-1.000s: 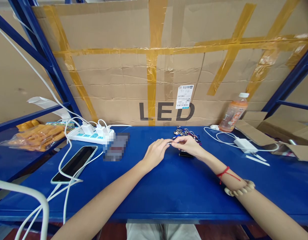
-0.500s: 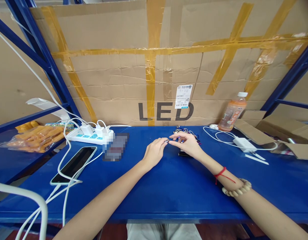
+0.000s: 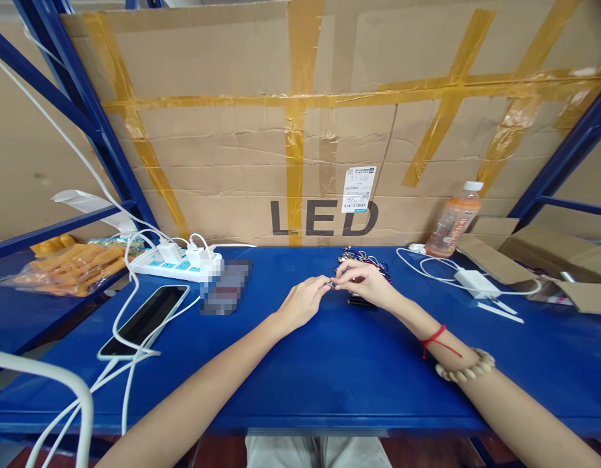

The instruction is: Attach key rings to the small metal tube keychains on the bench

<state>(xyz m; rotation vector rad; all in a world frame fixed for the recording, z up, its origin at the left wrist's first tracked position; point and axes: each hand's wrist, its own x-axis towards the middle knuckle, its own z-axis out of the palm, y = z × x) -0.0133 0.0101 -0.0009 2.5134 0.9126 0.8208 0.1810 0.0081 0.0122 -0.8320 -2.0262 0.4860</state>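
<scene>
My left hand [image 3: 303, 300] and my right hand [image 3: 363, 281] meet over the middle of the blue shelf top [image 3: 330, 364]. Both pinch one small metal piece [image 3: 332, 284] between their fingertips; it is too small to name. Just behind the hands lies a heap of small keychain-like items with coloured cords [image 3: 363, 257]. A small dark object [image 3: 361, 301] lies on the surface under my right hand. My right wrist wears a red string and a bead bracelet.
Left of the hands are a blurred dark item [image 3: 227, 286], a white power strip with chargers [image 3: 176, 262], a phone on a cable [image 3: 145, 320] and snack bags [image 3: 71, 263]. At right stand an orange drink bottle [image 3: 451, 221], a white charger [image 3: 476, 282] and an open cardboard box [image 3: 549, 260]. A taped cardboard wall closes the back.
Both hands stayed together at the same spot; the right hand's fingers shifted slightly around the small piece, lifting a little and then settling back down.
</scene>
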